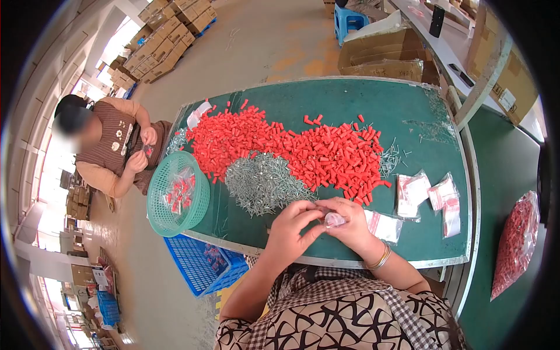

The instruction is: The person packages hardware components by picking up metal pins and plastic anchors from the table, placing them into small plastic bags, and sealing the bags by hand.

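Observation:
Close to the table's near edge, my left hand [294, 230] and my right hand [349, 226] meet around a small clear plastic bag [335, 220]. The right hand's fingers wrap round it, while the left thumb and fingers pinch its side. What the bag contains is hard to make out. Just beyond my hands lies a heap of silver screws [262, 184]. Behind it spreads a large pile of small red plastic sleeves [335, 157]. Flat clear bags [385, 227] rest beside my right hand.
More flat bags [413, 192] lie on the green table [420, 245]. A green basket [156, 201] holding filled bags stands at its left end, above a blue crate [189, 265]. Another person [108, 140] works there. A big bag of red pieces [516, 245] sits far right.

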`<state>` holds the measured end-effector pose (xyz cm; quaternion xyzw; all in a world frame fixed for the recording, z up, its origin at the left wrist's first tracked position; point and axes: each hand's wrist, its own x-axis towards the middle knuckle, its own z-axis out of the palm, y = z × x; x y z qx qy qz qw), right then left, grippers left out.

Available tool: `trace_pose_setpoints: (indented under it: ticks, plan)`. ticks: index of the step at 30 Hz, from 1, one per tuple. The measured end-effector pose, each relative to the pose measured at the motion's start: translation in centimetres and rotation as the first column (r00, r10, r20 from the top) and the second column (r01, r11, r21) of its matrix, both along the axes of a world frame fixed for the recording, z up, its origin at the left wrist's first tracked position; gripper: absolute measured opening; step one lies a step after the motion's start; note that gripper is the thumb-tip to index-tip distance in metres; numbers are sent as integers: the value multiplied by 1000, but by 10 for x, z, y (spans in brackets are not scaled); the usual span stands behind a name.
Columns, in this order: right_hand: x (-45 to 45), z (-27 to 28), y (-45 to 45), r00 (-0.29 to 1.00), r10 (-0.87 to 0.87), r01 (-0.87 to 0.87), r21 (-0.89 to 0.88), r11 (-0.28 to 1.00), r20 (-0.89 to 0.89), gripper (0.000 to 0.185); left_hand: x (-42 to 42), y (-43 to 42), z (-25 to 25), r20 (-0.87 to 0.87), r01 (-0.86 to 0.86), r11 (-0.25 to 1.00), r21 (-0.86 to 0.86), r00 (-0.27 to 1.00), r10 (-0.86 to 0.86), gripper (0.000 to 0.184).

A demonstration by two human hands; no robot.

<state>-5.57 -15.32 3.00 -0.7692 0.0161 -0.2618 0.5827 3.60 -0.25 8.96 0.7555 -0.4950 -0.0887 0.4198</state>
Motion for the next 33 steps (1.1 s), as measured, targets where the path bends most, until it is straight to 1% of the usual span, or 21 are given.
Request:
trace_pose_setpoints:
  ticks: [1, 4, 5, 8, 10, 11, 13, 14, 15, 16, 17, 19, 20, 23, 25, 26, 27, 29, 31, 32, 33]
  plan:
    - [1, -2, 1, 1000, -20, 20, -70, 997, 13, 51, -2, -1, -1, -15, 0, 1000, 16, 1000, 0, 23]
    - [2, -5, 3, 994, -43, 59, -162, 985, 100, 52, -7, -1, 6, 4, 18, 995, 101, 1000, -19, 26]
    - [2, -4, 2, 995, -46, 60, -163, 985, 90, 51, -7, -1, 7, 6, 17, 991, 130, 1000, -18, 26]
    - [1, 0, 2, 997, -41, 51, -162, 986, 66, 51, -6, 1, 10, 34, 39, 989, 145, 998, -45, 24]
    - [1, 1, 1, 998, -28, 36, -162, 986, 49, 52, -3, 5, 12, -32, 35, 981, 193, 999, -30, 24]
    - [1, 0, 1, 999, 3, 1, -99, 995, 37, 51, -3, 7, 13, -64, 35, 976, 216, 998, -22, 24]
    - [2, -3, 0, 997, 69, -69, 31, 997, 19, 49, -2, 10, 12, -123, 17, 978, 209, 992, 9, 21]
    - [0, -1, 1, 989, 138, -124, 216, 968, -52, 47, -1, 11, 10, -153, 7, 979, 205, 988, 25, 20]
    - [-3, 5, 2, 970, 219, -160, 396, 904, -108, 45, 1, 12, 7, -125, 3, 986, 166, 992, 18, 18]
    - [-4, 8, 2, 940, 307, -176, 563, 808, -147, 43, 3, 14, 4, -97, -1, 992, 125, 995, 13, 17]
    - [-3, 7, 3, 938, 315, -170, 597, 784, -147, 39, 5, 15, 2, -69, -4, 996, 85, 998, 10, 15]
    - [-3, 5, 3, 932, 332, -156, 663, 732, -148, 31, 7, 16, 4, -77, 12, 998, 59, 997, -8, 13]
    - [-3, 4, 3, 930, 334, -153, 659, 736, -157, 29, 9, 17, 5, -82, 19, 999, 46, 997, -15, 11]
    - [-2, 3, 1, 919, 343, -148, 637, 757, -195, 21, 13, 22, 9, -79, 50, 995, 85, 996, -43, 12]
    - [-2, 4, 2, 904, 355, -147, 609, 779, -236, 14, 14, 23, 10, -69, 60, 994, 87, 996, -54, 14]
    - [-2, 4, 3, 911, 328, -128, 584, 802, -251, 12, 14, 24, 9, -65, 66, 994, 88, 996, -61, 16]
    - [-2, 4, 5, 917, 299, -107, 558, 823, -265, 11, 14, 24, 7, -180, -14, 999, 45, 983, 21, 15]
    - [-2, 3, 7, 935, 224, -54, 515, 855, -274, 7, 10, 21, -1, -407, -186, 983, -14, 898, 164, 14]
    - [-2, -1, 10, 955, 133, 14, 487, 873, -265, 4, 4, 17, -1, -325, -183, 982, -49, 932, 158, 12]
    - [-2, -1, 11, 952, 134, 19, 490, 871, -275, 5, 2, 15, -2, -284, -182, 981, -68, 946, 156, 11]
    - [-1, -1, 11, 949, 137, 22, 493, 870, -284, 6, 2, 15, -6, -204, -174, 983, -50, 966, 161, 11]
